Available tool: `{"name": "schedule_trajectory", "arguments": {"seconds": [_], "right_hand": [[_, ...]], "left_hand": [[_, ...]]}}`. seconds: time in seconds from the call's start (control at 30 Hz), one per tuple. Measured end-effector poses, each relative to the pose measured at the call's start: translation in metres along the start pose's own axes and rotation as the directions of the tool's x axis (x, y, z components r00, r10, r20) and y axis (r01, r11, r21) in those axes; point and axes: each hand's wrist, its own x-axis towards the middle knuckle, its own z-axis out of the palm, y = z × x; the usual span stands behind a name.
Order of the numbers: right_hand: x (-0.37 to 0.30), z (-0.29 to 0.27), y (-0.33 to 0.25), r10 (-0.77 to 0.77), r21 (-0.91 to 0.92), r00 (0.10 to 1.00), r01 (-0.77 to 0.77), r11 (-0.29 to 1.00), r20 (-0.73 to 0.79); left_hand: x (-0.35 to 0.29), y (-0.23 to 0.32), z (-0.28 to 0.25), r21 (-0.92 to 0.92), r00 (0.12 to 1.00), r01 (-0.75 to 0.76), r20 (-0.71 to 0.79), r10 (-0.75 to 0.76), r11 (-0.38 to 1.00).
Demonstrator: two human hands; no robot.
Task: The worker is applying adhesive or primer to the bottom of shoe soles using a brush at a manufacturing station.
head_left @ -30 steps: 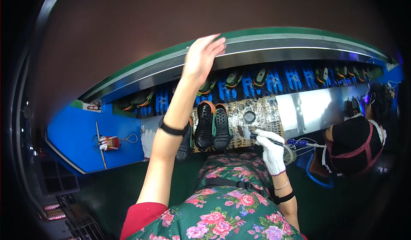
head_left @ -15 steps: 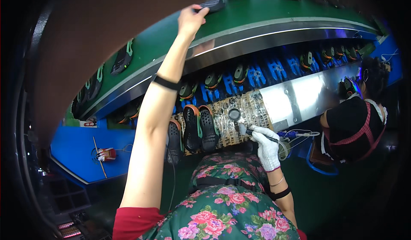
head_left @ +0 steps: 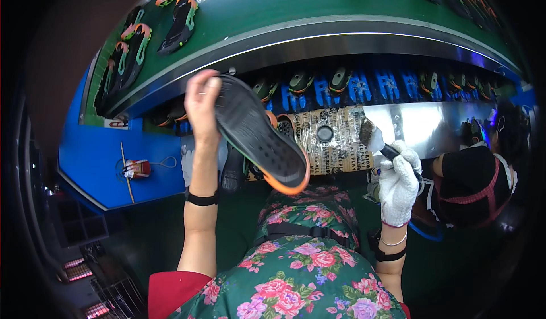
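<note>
My bare left hand (head_left: 202,105) grips one end of a black shoe sole (head_left: 256,128), with fingers and thumb closed on its edge. The sole has an orange and green rim and small dimples, and hangs tilted over the bench. My white-gloved right hand (head_left: 399,185) is closed around the dark handle of a brush (head_left: 368,136), bristles up and to the left. Between the two hands, a small round black dish (head_left: 324,133) sits on the taped cardboard (head_left: 347,157). Part of another sole (head_left: 284,125) shows behind the held one. A dark sole (head_left: 232,171) lies near my left forearm.
Beyond the bench runs a green conveyor (head_left: 307,6) with a metal edge, carrying several soles. Below it stands a row of blue holders (head_left: 359,88), some with soles. A person (head_left: 475,177) sits to the right. A red container (head_left: 136,169) is on the blue table (head_left: 91,174).
My left hand has come back from the conveyor with the sole, now held over the bench. My right hand has risen and moved right with the brush. The view has shifted.
</note>
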Motion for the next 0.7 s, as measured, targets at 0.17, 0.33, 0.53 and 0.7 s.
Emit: {"name": "schedule_trajectory", "arguments": {"seconds": [0.17,0.33,0.53,0.7], "right_hand": [[-0.008,0.037,0.022,0.014,-0.268,0.971,0.051,0.962,0.238],[-0.014,0.061,0.04,0.091,-0.357,0.962,0.007,0.934,0.258],[-0.011,0.062,0.045,0.034,-0.384,0.964,0.072,0.92,0.263],[-0.004,0.059,0.046,0.014,-0.327,0.927,0.118,0.938,0.375]], "left_hand": [[-0.063,-0.038,0.05,0.023,0.687,0.573,0.532,-0.495,0.819],[-0.14,-0.072,0.071,-0.228,0.353,0.93,0.771,-0.531,0.288],[-0.194,-0.053,0.064,-0.288,0.275,0.825,0.956,-0.1,-0.486],[-0.164,-0.044,0.067,-0.276,0.304,0.953,0.88,-0.365,0.126]]}}
